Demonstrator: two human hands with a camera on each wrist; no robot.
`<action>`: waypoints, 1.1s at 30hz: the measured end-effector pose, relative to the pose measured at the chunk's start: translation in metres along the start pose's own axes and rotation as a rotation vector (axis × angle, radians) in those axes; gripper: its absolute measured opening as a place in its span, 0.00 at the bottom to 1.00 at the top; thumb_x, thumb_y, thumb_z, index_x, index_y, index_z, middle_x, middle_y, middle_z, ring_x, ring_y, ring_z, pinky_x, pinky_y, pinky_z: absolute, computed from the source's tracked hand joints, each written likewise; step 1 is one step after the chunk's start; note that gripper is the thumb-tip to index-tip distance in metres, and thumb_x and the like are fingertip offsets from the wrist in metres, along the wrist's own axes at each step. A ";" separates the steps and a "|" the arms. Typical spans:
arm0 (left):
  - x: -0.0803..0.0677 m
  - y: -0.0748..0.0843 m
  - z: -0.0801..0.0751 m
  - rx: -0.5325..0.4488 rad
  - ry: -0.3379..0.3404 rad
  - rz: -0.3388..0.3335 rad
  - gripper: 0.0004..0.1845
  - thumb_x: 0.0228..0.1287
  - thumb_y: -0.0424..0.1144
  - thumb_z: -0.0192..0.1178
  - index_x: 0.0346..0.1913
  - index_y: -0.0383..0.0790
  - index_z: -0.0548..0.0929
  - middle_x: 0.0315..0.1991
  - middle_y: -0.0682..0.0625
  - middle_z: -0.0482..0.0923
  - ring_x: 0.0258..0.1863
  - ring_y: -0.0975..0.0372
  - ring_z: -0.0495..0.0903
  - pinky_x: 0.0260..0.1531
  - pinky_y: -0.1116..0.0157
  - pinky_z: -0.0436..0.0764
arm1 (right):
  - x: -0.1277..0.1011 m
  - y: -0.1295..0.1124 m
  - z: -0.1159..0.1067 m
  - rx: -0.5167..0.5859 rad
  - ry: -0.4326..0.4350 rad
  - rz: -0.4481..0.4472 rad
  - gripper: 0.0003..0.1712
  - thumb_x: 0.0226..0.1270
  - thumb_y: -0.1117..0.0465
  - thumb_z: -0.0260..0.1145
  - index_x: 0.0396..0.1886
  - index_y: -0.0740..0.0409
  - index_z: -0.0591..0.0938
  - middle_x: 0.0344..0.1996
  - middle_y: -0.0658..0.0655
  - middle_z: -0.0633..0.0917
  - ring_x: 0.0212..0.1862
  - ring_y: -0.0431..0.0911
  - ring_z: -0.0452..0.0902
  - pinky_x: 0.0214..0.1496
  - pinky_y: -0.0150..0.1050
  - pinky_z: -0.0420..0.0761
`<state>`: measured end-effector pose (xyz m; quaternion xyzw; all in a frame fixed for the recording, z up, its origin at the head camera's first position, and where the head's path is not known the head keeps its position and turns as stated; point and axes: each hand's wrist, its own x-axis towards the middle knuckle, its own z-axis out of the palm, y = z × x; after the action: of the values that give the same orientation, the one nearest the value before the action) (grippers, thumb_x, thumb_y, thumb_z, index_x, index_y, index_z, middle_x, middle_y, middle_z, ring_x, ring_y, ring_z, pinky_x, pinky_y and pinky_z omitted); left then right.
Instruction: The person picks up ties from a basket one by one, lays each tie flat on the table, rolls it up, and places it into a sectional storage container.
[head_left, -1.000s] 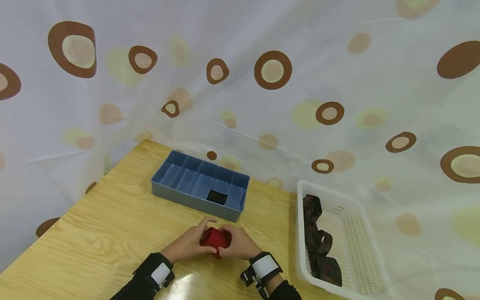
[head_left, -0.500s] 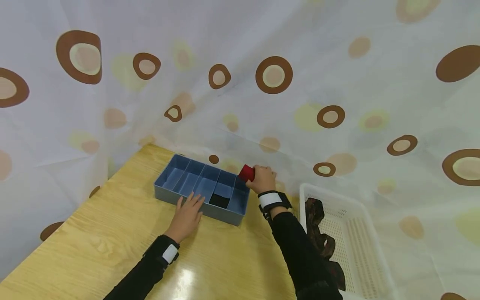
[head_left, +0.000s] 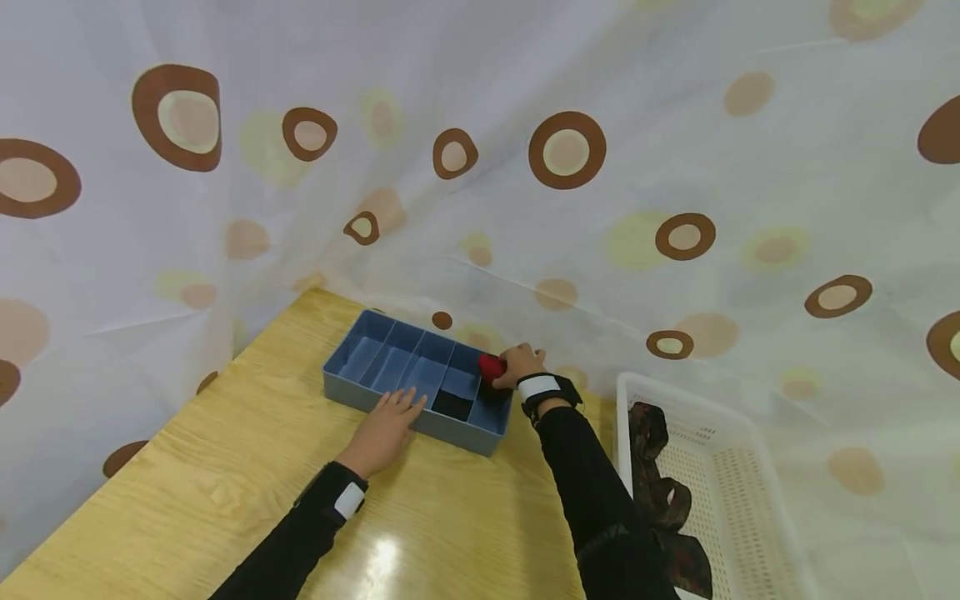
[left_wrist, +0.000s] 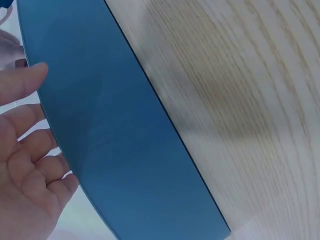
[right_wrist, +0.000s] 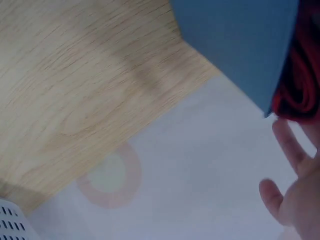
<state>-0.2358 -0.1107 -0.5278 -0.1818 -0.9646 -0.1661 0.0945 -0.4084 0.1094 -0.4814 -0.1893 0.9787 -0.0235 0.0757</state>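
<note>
A blue tray [head_left: 352, 385] with narrow compartments sits on the wooden tabletop [head_left: 225, 475]. The right hand [head_left: 517, 367] holds a red roll [head_left: 491, 367] in curled fingers, lowered into the rightmost compartment at its far end. The next compartment holds a black roll [head_left: 452, 404]; the others show bare floor. The left hand [head_left: 386, 421] rests against the tray's near wall, fingers straight and relaxed, gripping nothing. To the right, well apart, a white basket [head_left: 750, 492] holds several dark patterned rolls [head_left: 660, 492].
</note>
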 end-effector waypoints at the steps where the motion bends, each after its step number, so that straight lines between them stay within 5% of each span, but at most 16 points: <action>1: 0.000 0.001 0.000 0.000 -0.005 0.003 0.29 0.60 0.36 0.62 0.64 0.34 0.70 0.64 0.34 0.68 0.63 0.43 0.68 0.64 0.48 0.66 | 0.007 0.008 0.005 0.029 -0.035 0.005 0.26 0.53 0.53 0.70 0.52 0.58 0.80 0.47 0.60 0.82 0.55 0.55 0.69 0.58 0.55 0.60; 3: 0.000 0.002 0.000 0.003 -0.015 0.005 0.29 0.60 0.36 0.62 0.65 0.33 0.70 0.64 0.33 0.68 0.63 0.43 0.68 0.64 0.48 0.66 | 0.019 0.022 0.017 0.061 -0.095 -0.001 0.28 0.55 0.51 0.69 0.55 0.55 0.78 0.50 0.59 0.81 0.55 0.54 0.71 0.58 0.55 0.60; 10: -0.005 0.004 0.000 -0.002 -0.014 0.002 0.29 0.60 0.36 0.62 0.64 0.33 0.70 0.64 0.33 0.68 0.63 0.43 0.68 0.64 0.48 0.65 | 0.121 0.114 0.127 0.131 -0.212 -0.107 0.35 0.49 0.34 0.67 0.57 0.43 0.79 0.49 0.49 0.83 0.47 0.49 0.78 0.54 0.65 0.64; 14: -0.005 0.004 -0.001 0.005 -0.019 0.014 0.30 0.59 0.36 0.63 0.65 0.33 0.69 0.64 0.33 0.67 0.63 0.43 0.68 0.64 0.48 0.66 | 0.087 0.078 0.088 0.142 -0.289 -0.015 0.33 0.56 0.44 0.66 0.61 0.50 0.76 0.57 0.55 0.79 0.58 0.55 0.73 0.62 0.65 0.60; 20: 0.000 0.000 -0.002 0.037 -0.033 0.019 0.31 0.59 0.37 0.64 0.65 0.33 0.69 0.64 0.34 0.68 0.62 0.44 0.69 0.64 0.49 0.66 | 0.009 0.009 0.015 0.088 -0.181 0.023 0.24 0.62 0.57 0.62 0.58 0.58 0.75 0.60 0.63 0.75 0.66 0.58 0.63 0.66 0.61 0.54; 24: 0.002 0.000 -0.004 0.041 -0.037 0.026 0.31 0.59 0.37 0.64 0.65 0.33 0.69 0.63 0.34 0.68 0.62 0.44 0.69 0.64 0.48 0.66 | -0.001 0.001 0.012 -0.027 -0.137 0.022 0.20 0.65 0.56 0.62 0.54 0.56 0.80 0.59 0.60 0.77 0.69 0.55 0.60 0.69 0.61 0.51; 29: 0.000 0.001 -0.005 0.048 -0.024 0.036 0.31 0.58 0.37 0.64 0.65 0.33 0.69 0.63 0.34 0.69 0.62 0.44 0.69 0.63 0.49 0.67 | 0.000 0.000 0.027 -0.158 -0.068 0.016 0.06 0.61 0.59 0.64 0.30 0.55 0.86 0.39 0.56 0.88 0.67 0.54 0.63 0.67 0.62 0.55; 33: 0.001 0.003 -0.005 0.047 -0.022 0.034 0.32 0.58 0.38 0.65 0.65 0.33 0.69 0.63 0.34 0.68 0.62 0.45 0.69 0.64 0.49 0.67 | -0.003 -0.001 0.032 -0.170 -0.008 0.021 0.08 0.60 0.60 0.66 0.38 0.55 0.85 0.38 0.56 0.88 0.68 0.55 0.62 0.69 0.62 0.53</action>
<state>-0.2351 -0.1098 -0.5225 -0.1978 -0.9659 -0.1400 0.0908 -0.4008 0.1092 -0.5130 -0.1848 0.9788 0.0612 0.0636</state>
